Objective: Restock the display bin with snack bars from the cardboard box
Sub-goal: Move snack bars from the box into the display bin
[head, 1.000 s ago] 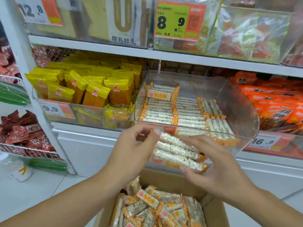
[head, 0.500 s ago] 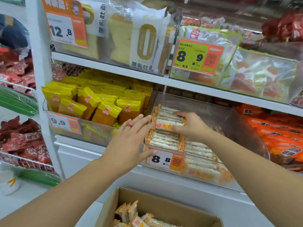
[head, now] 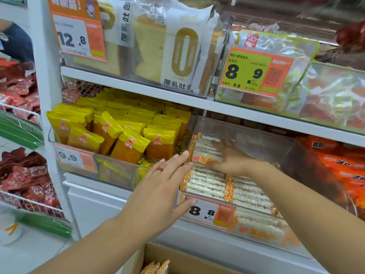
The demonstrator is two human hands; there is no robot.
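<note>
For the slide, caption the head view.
Right hand sets snack bars into the clear display bin; left hand steadies it.

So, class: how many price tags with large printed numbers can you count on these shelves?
4: the 12.8 tag upper left, 8.9 tag upper right, 9.9 tag mid-left, 8.8 tag on the bin; others may be hidden.

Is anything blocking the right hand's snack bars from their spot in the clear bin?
Nothing visible does. The right hand already rests on the white-and-orange wrapped snack bars inside the clear plastic display bin; the left hand touches its outer corner.
</note>
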